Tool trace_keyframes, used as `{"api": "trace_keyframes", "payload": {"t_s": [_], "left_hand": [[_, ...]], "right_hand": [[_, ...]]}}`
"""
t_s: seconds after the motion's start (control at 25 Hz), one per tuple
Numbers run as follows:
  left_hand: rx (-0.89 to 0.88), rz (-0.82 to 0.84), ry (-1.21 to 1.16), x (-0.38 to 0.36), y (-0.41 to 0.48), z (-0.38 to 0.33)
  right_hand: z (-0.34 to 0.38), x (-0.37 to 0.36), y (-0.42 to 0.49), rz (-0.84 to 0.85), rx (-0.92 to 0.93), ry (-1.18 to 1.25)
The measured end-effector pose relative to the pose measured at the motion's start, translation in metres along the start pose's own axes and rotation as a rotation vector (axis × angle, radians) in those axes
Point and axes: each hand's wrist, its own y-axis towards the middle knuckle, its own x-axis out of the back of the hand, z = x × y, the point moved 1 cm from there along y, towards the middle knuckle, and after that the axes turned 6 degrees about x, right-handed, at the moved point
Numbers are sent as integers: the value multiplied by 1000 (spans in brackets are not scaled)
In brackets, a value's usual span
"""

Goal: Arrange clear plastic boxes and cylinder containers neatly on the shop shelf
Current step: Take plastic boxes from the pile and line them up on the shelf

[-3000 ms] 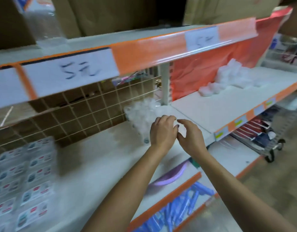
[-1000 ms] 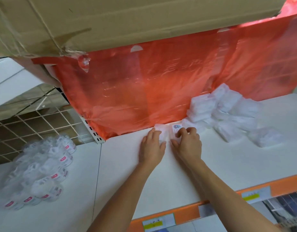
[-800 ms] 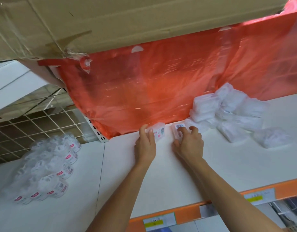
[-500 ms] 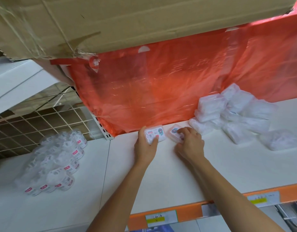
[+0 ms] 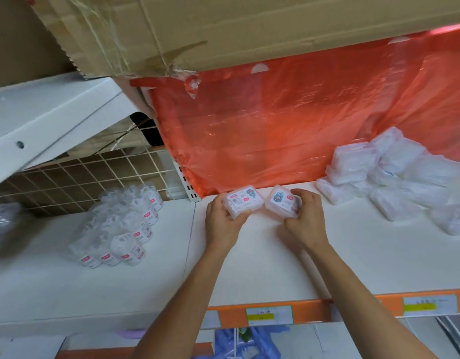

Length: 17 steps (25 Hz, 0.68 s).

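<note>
Left hand [image 5: 223,224] grips a clear box [image 5: 243,200], thumb at its near edge and fingers curled round its left side. Right hand [image 5: 305,221] grips a second clear box [image 5: 282,203], fingers curled over its right edge. Half a second ago the second clear box lay flatter under the right fingertips; now it is tipped up with its printed label facing the camera, and the two boxes nearly meet at their inner corners. Three seconds ago both hands were at the left bay, by the cylinders.

Both boxes are held at the back of the white shelf [image 5: 275,268], just in front of the red plastic sheet [image 5: 288,125]. Each shows pale contents through its walls; what they are cannot be made out.

To the right, against the sheet, a loose pile of clear boxes [image 5: 394,177] lies at mixed angles, some stacked, some tilted. In the left bay a cluster of cylinder containers [image 5: 125,224] stands and leans together before the wire grid [image 5: 81,182], each with a small red label; their contents are too blurred to tell. A cardboard carton [image 5: 249,27] overhangs from above.
</note>
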Motion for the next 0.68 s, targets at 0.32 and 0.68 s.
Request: {"api": "trace_keyframes", "payload": {"t_s": [0.32,0.68], "left_hand": [[-22,-230,-93,91,-17,21],[-25,-407,-170,232,-47,75]], "right_hand": [[75,-60,-39,96,164,117],[179,-145,-111,179,293,174]]}}
